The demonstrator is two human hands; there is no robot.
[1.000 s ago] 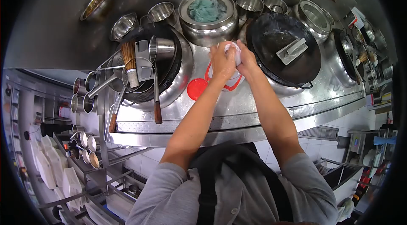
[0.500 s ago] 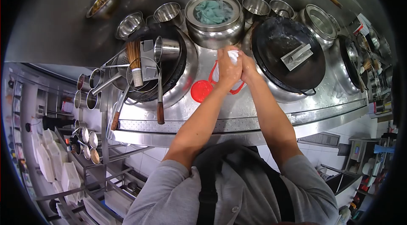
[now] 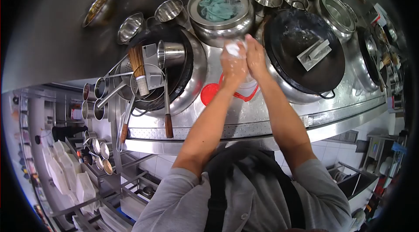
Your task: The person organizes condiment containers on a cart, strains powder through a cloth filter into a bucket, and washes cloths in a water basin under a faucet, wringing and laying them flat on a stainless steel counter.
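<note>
My left hand and my right hand are side by side over the steel counter, in front of the large steel pot. A white patch, foam or a wet cloth, lies at my left hand's fingers, which are smeared by motion. My right hand has its fingers stretched forward along the side of my left. Beneath them is a clear container with a red rim, partly hidden by my hands. Its neighbour on the left is a round red lid.
Water runs onto a green cloth in the pot. A wok holding a metal block stands to the right. Left are a steel cup, a bamboo brush and wooden-handled tools. Steel bowls line the back.
My hands, clasped together before, have separated slightly. The white patch now shows larger at my left fingers. The camera view has shifted a little.
</note>
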